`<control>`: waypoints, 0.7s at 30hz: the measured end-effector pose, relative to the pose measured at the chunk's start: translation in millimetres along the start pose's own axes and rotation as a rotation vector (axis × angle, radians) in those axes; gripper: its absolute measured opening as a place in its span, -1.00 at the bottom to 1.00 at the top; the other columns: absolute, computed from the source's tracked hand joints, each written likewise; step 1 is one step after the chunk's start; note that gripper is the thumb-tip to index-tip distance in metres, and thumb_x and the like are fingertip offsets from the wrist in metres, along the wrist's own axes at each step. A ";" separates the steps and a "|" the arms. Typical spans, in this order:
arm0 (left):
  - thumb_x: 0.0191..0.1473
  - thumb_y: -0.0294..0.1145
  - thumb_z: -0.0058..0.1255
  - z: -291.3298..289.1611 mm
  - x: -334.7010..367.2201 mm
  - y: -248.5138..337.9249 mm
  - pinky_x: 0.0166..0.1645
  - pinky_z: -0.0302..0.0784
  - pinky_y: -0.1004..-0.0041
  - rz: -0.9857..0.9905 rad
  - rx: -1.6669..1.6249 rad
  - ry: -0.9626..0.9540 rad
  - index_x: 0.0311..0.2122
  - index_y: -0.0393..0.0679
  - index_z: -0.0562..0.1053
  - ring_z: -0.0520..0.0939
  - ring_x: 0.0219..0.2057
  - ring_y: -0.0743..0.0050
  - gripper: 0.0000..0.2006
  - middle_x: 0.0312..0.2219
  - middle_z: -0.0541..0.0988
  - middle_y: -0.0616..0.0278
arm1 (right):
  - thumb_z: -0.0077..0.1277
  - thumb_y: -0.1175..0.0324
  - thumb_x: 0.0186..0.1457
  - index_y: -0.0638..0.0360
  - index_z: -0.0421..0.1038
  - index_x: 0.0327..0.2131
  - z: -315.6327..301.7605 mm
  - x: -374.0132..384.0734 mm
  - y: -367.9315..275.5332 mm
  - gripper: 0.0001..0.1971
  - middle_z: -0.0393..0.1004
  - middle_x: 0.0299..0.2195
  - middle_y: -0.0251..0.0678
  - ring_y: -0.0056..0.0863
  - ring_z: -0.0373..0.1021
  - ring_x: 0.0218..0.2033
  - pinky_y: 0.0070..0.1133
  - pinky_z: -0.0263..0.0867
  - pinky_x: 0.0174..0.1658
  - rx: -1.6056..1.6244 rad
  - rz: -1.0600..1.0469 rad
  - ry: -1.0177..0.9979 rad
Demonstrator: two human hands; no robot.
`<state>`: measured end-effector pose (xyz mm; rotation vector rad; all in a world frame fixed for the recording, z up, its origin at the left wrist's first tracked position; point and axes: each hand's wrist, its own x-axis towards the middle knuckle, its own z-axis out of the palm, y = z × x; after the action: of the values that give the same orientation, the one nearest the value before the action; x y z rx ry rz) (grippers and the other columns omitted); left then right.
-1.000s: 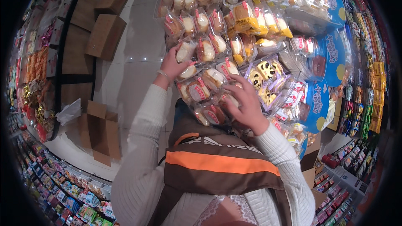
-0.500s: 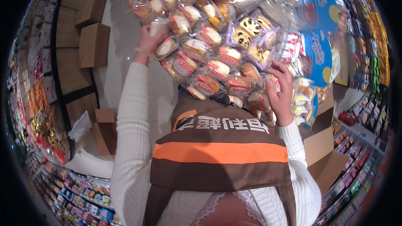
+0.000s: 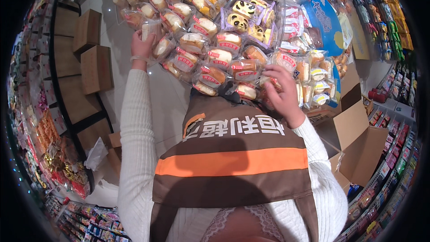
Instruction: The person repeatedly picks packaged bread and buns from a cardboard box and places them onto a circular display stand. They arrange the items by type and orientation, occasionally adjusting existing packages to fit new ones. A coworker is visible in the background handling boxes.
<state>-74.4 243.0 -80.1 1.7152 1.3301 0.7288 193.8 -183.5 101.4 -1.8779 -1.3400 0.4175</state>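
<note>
While both arms are reaching up over a spread of wrapped bread pkgs (image 3: 219,56), the left hand (image 3: 142,48) is closing its fingers around one clear-wrapped roll (image 3: 150,29) at the far left edge of the spread. The right hand (image 3: 281,90) is resting on the near right side w/ fingers curled, prob. gripping a wrapped bun (image 3: 273,60), though the view is poor there. Cardboard boxes (image 3: 96,67) are sitting on the floor to the left, an open carton (image 3: 358,143) to the right.
</note>
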 end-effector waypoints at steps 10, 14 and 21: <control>-0.03 -0.35 0.36 -26.3 -19.7 17.3 0.09 0.52 0.39 0.081 -0.162 -0.049 0.13 -0.36 0.34 0.61 0.00 0.33 -0.36 -0.01 0.58 -0.04 | 0.11 0.41 0.15 0.25 0.48 -0.09 46.0 -41.9 2.9 -0.74 0.55 -0.11 -0.15 -0.15 0.49 -0.07 -0.37 0.40 0.00 0.100 0.196 -0.284; 0.02 -0.43 0.29 -45.7 -50.9 30.1 0.15 0.49 0.36 0.151 -0.287 -0.020 0.17 -0.36 0.27 0.56 0.08 0.30 -0.36 0.08 0.51 -0.05 | 0.12 0.40 0.15 0.25 0.48 -0.08 56.0 -44.0 1.3 -0.73 0.54 -0.13 -0.16 -0.19 0.52 -0.12 -0.41 0.44 -0.07 0.102 0.209 -0.292; 0.10 -0.55 0.16 -65.0 -119.4 48.2 0.29 0.36 0.34 0.180 -0.539 0.275 0.26 -0.39 0.16 0.42 0.22 0.25 -0.35 0.24 0.32 -0.05 | 0.14 0.39 0.16 0.21 0.47 -0.01 84.2 -23.9 -12.1 -0.69 0.53 -0.11 -0.21 -0.31 0.51 -0.10 -0.46 0.44 -0.04 0.201 0.259 -0.357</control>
<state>-137.8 140.1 -1.2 1.3355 1.0301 1.3302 121.7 -169.7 52.1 -1.8682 -1.2235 1.0221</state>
